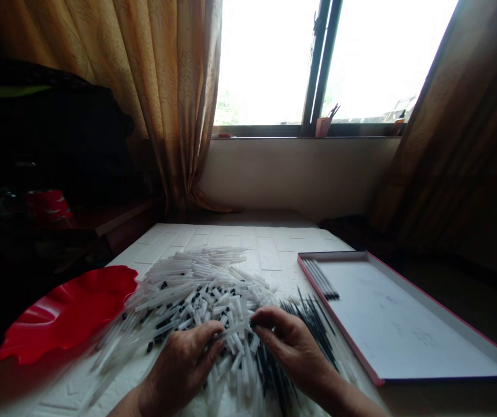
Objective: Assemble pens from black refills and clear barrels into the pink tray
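My left hand (181, 365) is closed in a pinch on one end of a translucent plastic tube (235, 330). The tube's other end points at my right hand (289, 350), whose thumb and forefinger are pressed together on a small black piece (252, 325). Whether that piece touches the tube is too blurred to tell. Under and between both hands lies a heap of short whitish tube pieces (231, 307) mixed with small black plugs. Longer translucent tubes (192, 266) spread behind it. Thin black sticks (313, 321) lie beside and beneath my right hand.
A red scalloped plastic dish (70, 313) stands at the table's left edge. To the right, a shallow pink-rimmed box (405, 324) holds several assembled tubes with black ends (320, 279) in its corner. The white brick-patterned tabletop (270, 252) reaches toward the window wall.
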The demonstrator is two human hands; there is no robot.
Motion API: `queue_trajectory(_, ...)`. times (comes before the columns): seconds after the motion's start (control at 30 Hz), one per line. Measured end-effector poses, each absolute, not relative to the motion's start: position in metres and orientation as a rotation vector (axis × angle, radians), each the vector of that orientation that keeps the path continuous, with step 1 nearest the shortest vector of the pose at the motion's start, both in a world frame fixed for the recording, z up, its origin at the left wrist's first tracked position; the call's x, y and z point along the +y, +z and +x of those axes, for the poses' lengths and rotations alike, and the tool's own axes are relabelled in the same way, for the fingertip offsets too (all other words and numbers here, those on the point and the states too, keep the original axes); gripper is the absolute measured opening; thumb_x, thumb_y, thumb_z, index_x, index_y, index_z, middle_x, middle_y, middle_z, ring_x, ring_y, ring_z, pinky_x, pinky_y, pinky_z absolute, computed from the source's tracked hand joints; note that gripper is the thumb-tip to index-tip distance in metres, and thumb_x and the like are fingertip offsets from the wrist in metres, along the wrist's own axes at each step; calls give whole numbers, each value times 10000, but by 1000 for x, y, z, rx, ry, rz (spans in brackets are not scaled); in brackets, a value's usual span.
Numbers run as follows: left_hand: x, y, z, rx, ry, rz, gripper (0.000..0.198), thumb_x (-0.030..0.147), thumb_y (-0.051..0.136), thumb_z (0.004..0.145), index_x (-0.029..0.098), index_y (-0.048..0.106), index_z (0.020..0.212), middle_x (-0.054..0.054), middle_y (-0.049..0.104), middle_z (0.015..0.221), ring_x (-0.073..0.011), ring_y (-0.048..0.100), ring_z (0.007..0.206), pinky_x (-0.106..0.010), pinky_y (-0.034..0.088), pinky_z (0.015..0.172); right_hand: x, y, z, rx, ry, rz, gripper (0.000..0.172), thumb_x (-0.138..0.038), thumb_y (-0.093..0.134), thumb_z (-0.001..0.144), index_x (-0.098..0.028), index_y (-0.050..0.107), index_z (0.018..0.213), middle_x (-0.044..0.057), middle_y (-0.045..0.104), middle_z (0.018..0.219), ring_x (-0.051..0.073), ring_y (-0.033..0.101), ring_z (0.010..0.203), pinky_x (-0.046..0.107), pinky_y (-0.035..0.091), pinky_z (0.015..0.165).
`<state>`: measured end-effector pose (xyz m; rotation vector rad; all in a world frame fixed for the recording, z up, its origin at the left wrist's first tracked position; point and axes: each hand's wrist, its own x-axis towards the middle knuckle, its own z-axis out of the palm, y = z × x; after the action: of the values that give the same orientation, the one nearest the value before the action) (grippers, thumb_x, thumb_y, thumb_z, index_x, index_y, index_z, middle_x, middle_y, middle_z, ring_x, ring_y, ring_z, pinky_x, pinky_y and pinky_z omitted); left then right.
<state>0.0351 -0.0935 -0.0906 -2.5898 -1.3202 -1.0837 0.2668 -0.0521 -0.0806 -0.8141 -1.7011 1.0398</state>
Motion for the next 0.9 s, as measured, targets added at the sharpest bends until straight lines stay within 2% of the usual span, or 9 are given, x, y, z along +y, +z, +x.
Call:
queue_trajectory(0.53,-93,-96,35,-1313,-1094,-2597,147,262,480,1006,254,572,1121,-5,775,853,-167,769,697,-213,569,634,-52,-80,267,-1779,899,-813,132,-258,607,873,-189,714,905,48,741,844,176,699,779,266,551,712)
queue_trajectory(0.9,-93,-96,36,-1313,-1078,-2601,148,257,485,1000,247,585,1108,-3,777,850,-170,773,697,-212,578,627,-54,-76,269,-1908,659,-745,130,-175,573,890,-196,698,919,34,720,796,155,671,692,237,524,649)
